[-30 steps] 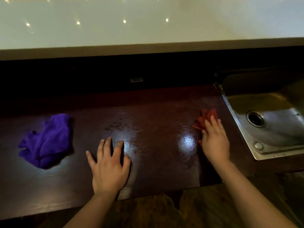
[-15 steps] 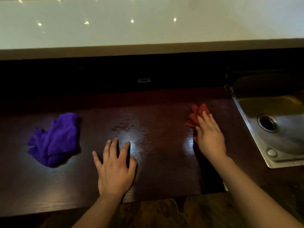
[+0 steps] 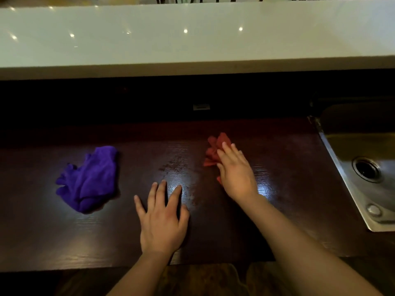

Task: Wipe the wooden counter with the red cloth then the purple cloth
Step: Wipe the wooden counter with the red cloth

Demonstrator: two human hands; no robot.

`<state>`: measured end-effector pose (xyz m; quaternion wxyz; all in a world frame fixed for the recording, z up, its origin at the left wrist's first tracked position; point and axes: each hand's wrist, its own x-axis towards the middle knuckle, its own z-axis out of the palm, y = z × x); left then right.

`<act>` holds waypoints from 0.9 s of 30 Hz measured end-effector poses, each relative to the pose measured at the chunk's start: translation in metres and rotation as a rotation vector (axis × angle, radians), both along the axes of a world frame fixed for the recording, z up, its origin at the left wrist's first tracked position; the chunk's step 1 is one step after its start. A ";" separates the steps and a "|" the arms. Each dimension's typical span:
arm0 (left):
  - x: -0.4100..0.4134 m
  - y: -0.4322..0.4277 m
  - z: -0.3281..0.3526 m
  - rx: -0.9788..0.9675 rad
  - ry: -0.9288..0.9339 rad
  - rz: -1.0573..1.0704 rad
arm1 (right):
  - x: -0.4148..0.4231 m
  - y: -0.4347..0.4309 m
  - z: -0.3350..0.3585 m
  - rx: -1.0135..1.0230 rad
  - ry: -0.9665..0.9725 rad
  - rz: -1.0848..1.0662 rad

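Pressing flat, fingers spread, the right hand (image 3: 236,174) pins the crumpled red cloth (image 3: 213,150) to the dark glossy wooden counter (image 3: 288,167). Nearer and left, the left hand (image 3: 162,218) lies open-palmed on the wood. The bunched purple cloth (image 3: 89,180) rests alone at far left.

No readable text, label, brand, number or sign appears anywhere in the head view. A small pale plate (image 3: 201,107) sits on the dark wall behind the wooden counter (image 3: 288,167), but it is too small and dim to show any marking.
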<state>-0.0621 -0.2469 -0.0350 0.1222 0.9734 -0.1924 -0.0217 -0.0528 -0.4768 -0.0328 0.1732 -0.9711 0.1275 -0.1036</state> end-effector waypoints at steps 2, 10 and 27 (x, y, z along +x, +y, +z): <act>0.000 0.000 0.000 0.001 0.002 0.000 | 0.016 0.022 0.001 0.023 0.025 -0.043; 0.002 0.004 -0.004 -0.048 0.009 0.003 | -0.092 0.040 -0.001 0.066 -0.101 0.235; 0.025 0.107 0.016 -0.067 -0.005 -0.107 | -0.125 0.008 0.011 -0.034 0.243 -0.109</act>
